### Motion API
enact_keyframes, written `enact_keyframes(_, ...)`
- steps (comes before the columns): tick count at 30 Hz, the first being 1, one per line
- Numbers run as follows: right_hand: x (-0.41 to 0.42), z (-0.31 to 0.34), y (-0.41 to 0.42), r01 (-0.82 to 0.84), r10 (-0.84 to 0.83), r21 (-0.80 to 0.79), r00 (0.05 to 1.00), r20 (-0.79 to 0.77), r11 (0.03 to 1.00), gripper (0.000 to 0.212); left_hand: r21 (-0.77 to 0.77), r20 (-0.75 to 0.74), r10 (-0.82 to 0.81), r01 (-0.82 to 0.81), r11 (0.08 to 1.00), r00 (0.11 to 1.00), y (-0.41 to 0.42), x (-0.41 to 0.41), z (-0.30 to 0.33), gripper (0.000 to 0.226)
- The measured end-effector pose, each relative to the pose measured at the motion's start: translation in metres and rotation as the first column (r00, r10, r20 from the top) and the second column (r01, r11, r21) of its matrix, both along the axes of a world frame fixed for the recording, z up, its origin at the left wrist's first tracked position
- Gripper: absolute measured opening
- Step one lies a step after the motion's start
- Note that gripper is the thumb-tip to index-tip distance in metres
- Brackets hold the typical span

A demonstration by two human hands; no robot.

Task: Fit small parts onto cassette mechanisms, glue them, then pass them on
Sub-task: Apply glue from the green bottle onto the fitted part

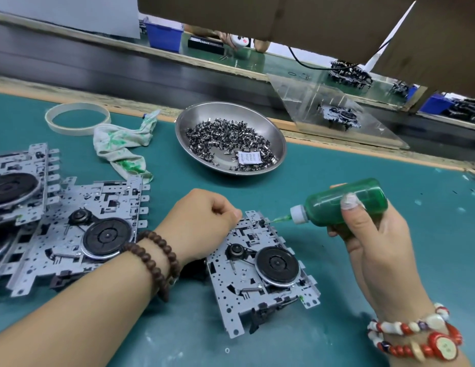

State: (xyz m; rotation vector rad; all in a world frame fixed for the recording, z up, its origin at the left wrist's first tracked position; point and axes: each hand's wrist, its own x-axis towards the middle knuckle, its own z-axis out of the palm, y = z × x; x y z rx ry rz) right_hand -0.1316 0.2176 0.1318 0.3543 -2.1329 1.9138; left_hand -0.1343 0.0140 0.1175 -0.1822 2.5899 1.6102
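A metal cassette mechanism [260, 276] with a black flywheel lies on the green mat in front of me. My left hand [202, 221] rests curled on its far left corner, steadying it. My right hand [371, 234] grips a green glue bottle [345, 202], tilted so its needle tip touches the mechanism's top edge. A steel bowl [202, 123] holds several small metal parts and a white sachet, beyond my hands.
More cassette mechanisms [80, 234] are stacked at the left. A green-stained rag [119, 147] and a tape ring [77, 120] lie at the back left. A conveyor belt [98, 64] runs behind the mat, with a clear plastic ramp [337, 112] at the right.
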Motion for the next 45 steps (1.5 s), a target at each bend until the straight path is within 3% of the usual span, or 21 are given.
enact_keyframes(17, -0.0005, -0.0010, -0.0008, 0.000, 0.000, 0.032, 1.000, -0.006, 1.000, 0.053, 0.011, 0.013, 0.005, -0.005, 1.000, 1.000, -0.0001, -0.0004, -0.0009, 0.023)
enact_keyframes(35, -0.0003, -0.0007, -0.0018, -0.004, 0.005, 0.011, 1.000, -0.025, 1.000, 0.041, 0.004, 0.008, 0.005, -0.005, 1.000, 1.000, 0.0002, -0.0005, -0.0003, 0.023)
enact_keyframes(45, -0.0008, -0.0017, -0.0021, 0.034, -0.033, 0.037, 0.999, -0.027, 0.999, 0.057, 0.007, 0.011, 0.004, -0.004, 1.000, 1.000, 0.0004, -0.0002, 0.0003, 0.023)
